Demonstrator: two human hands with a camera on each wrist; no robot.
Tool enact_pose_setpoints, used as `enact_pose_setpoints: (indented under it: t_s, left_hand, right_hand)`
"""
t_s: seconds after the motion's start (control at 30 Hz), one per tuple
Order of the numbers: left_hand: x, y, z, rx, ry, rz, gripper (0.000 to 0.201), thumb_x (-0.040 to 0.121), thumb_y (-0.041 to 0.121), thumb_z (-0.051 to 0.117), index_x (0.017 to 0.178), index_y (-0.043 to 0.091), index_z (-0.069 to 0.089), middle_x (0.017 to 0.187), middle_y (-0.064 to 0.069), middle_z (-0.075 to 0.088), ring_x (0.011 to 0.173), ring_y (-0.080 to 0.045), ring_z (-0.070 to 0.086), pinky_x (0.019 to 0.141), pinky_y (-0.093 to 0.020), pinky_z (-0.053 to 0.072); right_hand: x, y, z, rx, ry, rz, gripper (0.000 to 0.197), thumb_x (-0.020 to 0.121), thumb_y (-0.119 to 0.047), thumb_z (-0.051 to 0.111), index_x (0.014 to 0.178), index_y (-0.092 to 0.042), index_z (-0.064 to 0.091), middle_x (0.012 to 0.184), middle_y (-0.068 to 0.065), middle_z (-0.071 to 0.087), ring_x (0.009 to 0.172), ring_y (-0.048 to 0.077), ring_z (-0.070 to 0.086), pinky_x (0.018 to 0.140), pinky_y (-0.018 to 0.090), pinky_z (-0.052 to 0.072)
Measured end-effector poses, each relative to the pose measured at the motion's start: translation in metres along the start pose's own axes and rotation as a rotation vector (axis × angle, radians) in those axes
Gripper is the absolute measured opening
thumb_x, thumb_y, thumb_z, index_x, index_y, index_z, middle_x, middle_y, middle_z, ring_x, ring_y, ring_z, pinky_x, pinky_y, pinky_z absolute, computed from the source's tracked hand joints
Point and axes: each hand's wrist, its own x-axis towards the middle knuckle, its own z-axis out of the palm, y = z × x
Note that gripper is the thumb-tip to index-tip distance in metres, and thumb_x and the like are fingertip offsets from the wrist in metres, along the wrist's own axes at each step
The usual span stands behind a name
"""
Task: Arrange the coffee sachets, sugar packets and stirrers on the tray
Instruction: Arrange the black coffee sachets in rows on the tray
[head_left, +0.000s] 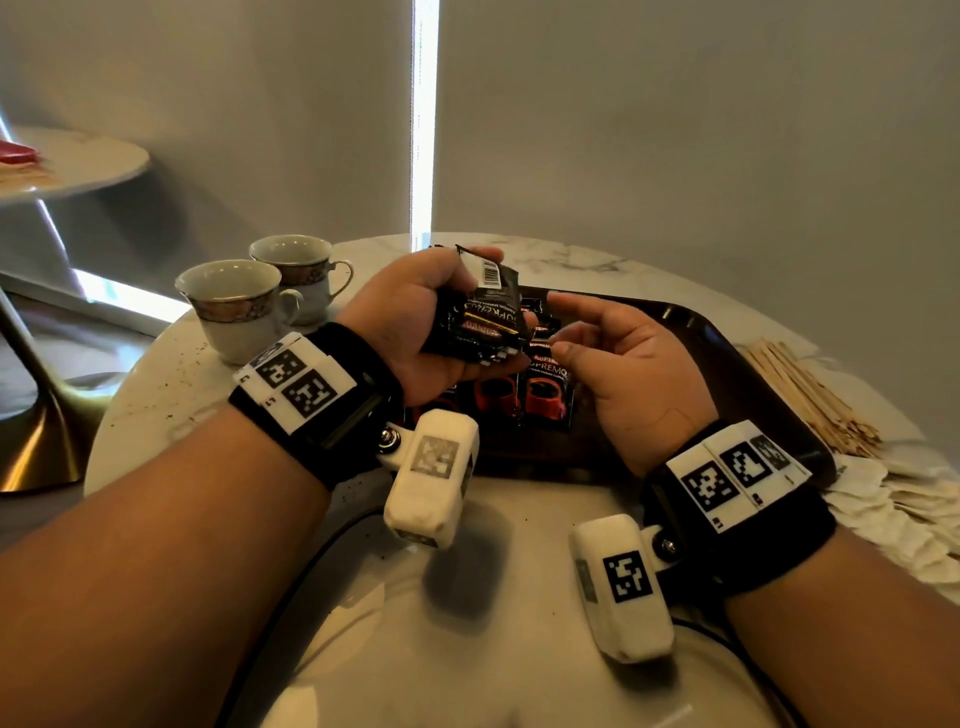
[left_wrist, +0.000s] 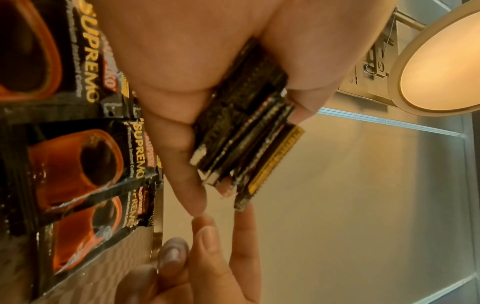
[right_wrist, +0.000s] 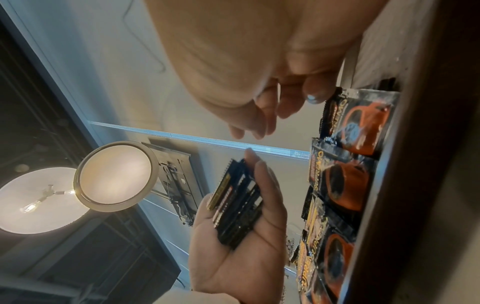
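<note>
A person's left hand (head_left: 415, 322) is raised palm-up over a dark tray (head_left: 727, 364), fingers and thumb curled round a thick stack (head_left: 480, 322) of black coffee sachets held on edge; the right hand (head_left: 618, 364) hovers just beside it, holding nothing, its fingers loosely bent and its fingertips (head_left: 563, 351) near the stack's near end, though whether they touch it cannot be told. Below both sets of fingers, a row of sachets (head_left: 545, 395) already lies face-up on the tray, overlapping like tiles; to the right of the right hand, off the tray, lie a bundle of wooden stirrers (head_left: 810, 395) and a heap of pale sugar packets (head_left: 893, 514); left of the left hand stand two cups (head_left: 249, 306).

Likely risks: the stack looks uneven, with one sachet jutting past the fingers in the left wrist view, so peeling one off could drag its neighbours out and spill them onto the laid row, knocking it crooked; the foil looks slick, so a looser grip might let the whole stack fan and drop.

Readable writing: "SUPREMO" in yellow capitals on the laid sachets, beside a red mug picture; a red logo above it that seems to read "KOPIKO", partly hidden; smaller script beneath is too blurred to be sure of; a barcode on a white patch on the top sachet's back.
</note>
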Motion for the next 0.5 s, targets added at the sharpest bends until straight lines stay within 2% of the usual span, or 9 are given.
enact_pose_setpoints:
  t_s: [0.1, 0.2, 0.23, 0.27, 0.33, 0.37, 0.4, 0.43, 0.5]
  left_hand:
    - [0.0003, 0.0, 0.0001, -0.001, -0.004, -0.007, 0.048, 0.093, 0.008, 0.04, 0.137, 0.014, 0.057, 0.128, -0.027, 0.063, 0.095, -0.039, 0.071, 0.073, -0.052, 0.059]
    - [-0.0011, -0.0001, 0.0002, 0.024, -0.018, -0.047, 0.041, 0.096, 0.01, 0.043, 0.133, 0.014, 0.058, 0.125, -0.024, 0.065, 0.093, -0.038, 0.071, 0.071, -0.048, 0.06]
    - [-0.0017, -0.0004, 0.0002, 0.031, -0.021, -0.067, 0.042, 0.096, 0.01, 0.045, 0.136, 0.013, 0.056, 0.124, -0.024, 0.065, 0.091, -0.036, 0.072, 0.07, -0.046, 0.06]
    - [-0.0027, -0.0007, 0.0001, 0.038, -0.024, -0.083, 0.045, 0.095, 0.01, 0.047, 0.139, 0.013, 0.054, 0.121, -0.023, 0.066, 0.088, -0.034, 0.072, 0.068, -0.044, 0.06]
    - [-0.0044, -0.0014, 0.0005, 0.065, -0.028, -0.113, 0.048, 0.093, 0.01, 0.05, 0.141, 0.009, 0.05, 0.113, -0.022, 0.066, 0.082, -0.03, 0.072, 0.067, -0.042, 0.06]
    - [-0.0051, -0.0015, 0.0013, 0.081, -0.027, -0.125, 0.046, 0.093, 0.011, 0.051, 0.139, 0.006, 0.049, 0.108, -0.02, 0.068, 0.08, -0.029, 0.072, 0.066, -0.041, 0.06]
    - [-0.0062, -0.0012, 0.0023, 0.096, -0.026, -0.132, 0.041, 0.094, 0.011, 0.051, 0.135, 0.004, 0.05, 0.103, -0.019, 0.069, 0.079, -0.028, 0.072, 0.067, -0.041, 0.061]
    - [-0.0068, -0.0011, 0.0031, 0.109, -0.025, -0.134, 0.036, 0.095, 0.011, 0.05, 0.131, 0.003, 0.051, 0.099, -0.018, 0.069, 0.079, -0.028, 0.072, 0.067, -0.04, 0.061]
    - [-0.0072, -0.001, 0.0037, 0.119, -0.02, -0.137, 0.034, 0.097, 0.012, 0.05, 0.129, 0.001, 0.051, 0.104, -0.02, 0.068, 0.083, -0.03, 0.072, 0.068, -0.039, 0.061]
  right_hand:
    - [0.0007, 0.001, -0.001, 0.004, -0.014, -0.023, 0.049, 0.091, -0.001, 0.066, 0.117, -0.041, 0.066, 0.083, -0.017, 0.066, 0.075, 0.003, 0.06, 0.075, 0.018, 0.051]
    - [-0.003, -0.004, -0.0006, 0.055, -0.022, -0.045, 0.052, 0.09, 0.004, 0.065, 0.118, -0.04, 0.063, 0.078, -0.018, 0.065, 0.066, -0.002, 0.055, 0.069, 0.013, 0.05]
    - [-0.0037, -0.0044, -0.0007, 0.041, -0.019, -0.061, 0.052, 0.09, 0.002, 0.066, 0.118, -0.041, 0.062, 0.078, -0.015, 0.066, 0.067, 0.0, 0.055, 0.072, 0.018, 0.054]
    - [-0.0039, -0.0043, -0.0006, 0.018, -0.016, -0.078, 0.051, 0.09, 0.0, 0.067, 0.117, -0.044, 0.063, 0.08, -0.007, 0.066, 0.069, 0.005, 0.055, 0.076, 0.028, 0.057]
    - [-0.0039, -0.0044, -0.0004, -0.018, -0.019, -0.099, 0.049, 0.09, -0.008, 0.069, 0.112, -0.051, 0.066, 0.086, 0.018, 0.061, 0.074, 0.018, 0.053, 0.085, 0.052, 0.054]
    - [-0.0038, -0.0038, -0.0001, -0.031, -0.028, -0.114, 0.047, 0.089, -0.011, 0.07, 0.109, -0.053, 0.068, 0.084, 0.021, 0.059, 0.074, 0.021, 0.053, 0.086, 0.057, 0.053]
    - [-0.0039, -0.0039, -0.0001, -0.043, -0.033, -0.13, 0.045, 0.089, -0.012, 0.071, 0.105, -0.054, 0.07, 0.08, 0.015, 0.059, 0.074, 0.02, 0.054, 0.084, 0.056, 0.053]
    - [-0.0041, -0.0048, 0.0, -0.053, -0.041, -0.148, 0.044, 0.088, -0.011, 0.072, 0.101, -0.053, 0.071, 0.08, 0.006, 0.059, 0.073, 0.015, 0.055, 0.082, 0.051, 0.055]
    - [-0.0054, -0.0074, -0.0011, -0.042, -0.08, -0.175, 0.046, 0.086, -0.005, 0.073, 0.099, -0.049, 0.069, 0.09, -0.008, 0.059, 0.074, 0.0, 0.058, 0.073, 0.028, 0.056]
